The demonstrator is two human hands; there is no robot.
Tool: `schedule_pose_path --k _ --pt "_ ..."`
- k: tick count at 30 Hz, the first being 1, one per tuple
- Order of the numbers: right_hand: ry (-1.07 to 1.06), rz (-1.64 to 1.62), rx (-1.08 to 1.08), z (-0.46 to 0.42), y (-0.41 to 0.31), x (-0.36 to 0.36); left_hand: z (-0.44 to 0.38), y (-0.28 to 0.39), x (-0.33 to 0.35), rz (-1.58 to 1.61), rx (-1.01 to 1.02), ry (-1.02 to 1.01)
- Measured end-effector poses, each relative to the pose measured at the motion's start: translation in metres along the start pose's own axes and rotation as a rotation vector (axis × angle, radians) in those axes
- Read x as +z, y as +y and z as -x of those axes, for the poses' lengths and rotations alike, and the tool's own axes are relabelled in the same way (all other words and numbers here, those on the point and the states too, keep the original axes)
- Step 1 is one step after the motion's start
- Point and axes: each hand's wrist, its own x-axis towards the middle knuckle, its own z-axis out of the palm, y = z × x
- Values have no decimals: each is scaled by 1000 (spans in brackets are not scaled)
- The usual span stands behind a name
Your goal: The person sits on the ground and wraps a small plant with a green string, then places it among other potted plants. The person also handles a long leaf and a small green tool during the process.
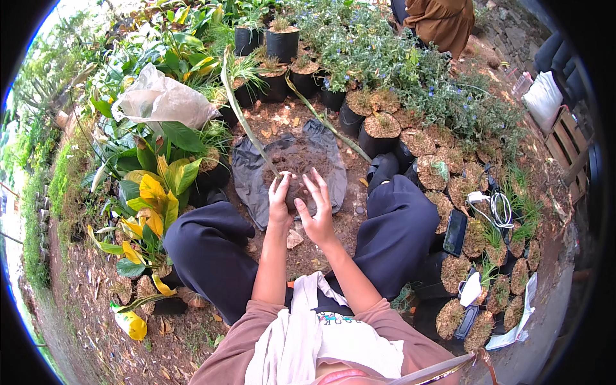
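My left hand (280, 199) is cupped around a dark clump of soil (294, 191) at the lower end of a long pale green plant stem (243, 118). The stem leans up and away to the left. To the right of the clump is my right hand (316, 211), palm turned toward it and fingers apart; whether its thumb touches the soil is hard to tell. Beneath both hands a black plastic sheet (334, 180) lies spread on the ground between my legs, bearing loose dark soil (301, 154). A second stem (332, 127) rests beyond it, reaching toward my right foot.
Black planting bags (380, 132) of soil crowd the right side, with a phone (455, 232) and white cable (498, 209) on them. Leafy plants (159, 192) and a translucent plastic bag (163, 98) are at left. Another person's brown garment (442, 24) shows at the top right.
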Motion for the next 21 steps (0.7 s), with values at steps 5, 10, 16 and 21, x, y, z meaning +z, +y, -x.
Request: schedule_pose_path --k 5,10,16,21 --pt "-67 241 -75 -4 0 0 2 -7 1 -46 12 97" --pt "-52 259 -109 -4 -3 2 -1 2 -3 -27 -45 1" --pt "8 159 -69 2 -24 -2 -4 5 7 64 -32 16" --pt "-11 230 -153 3 -42 5 -5 15 4 73 31 -11"
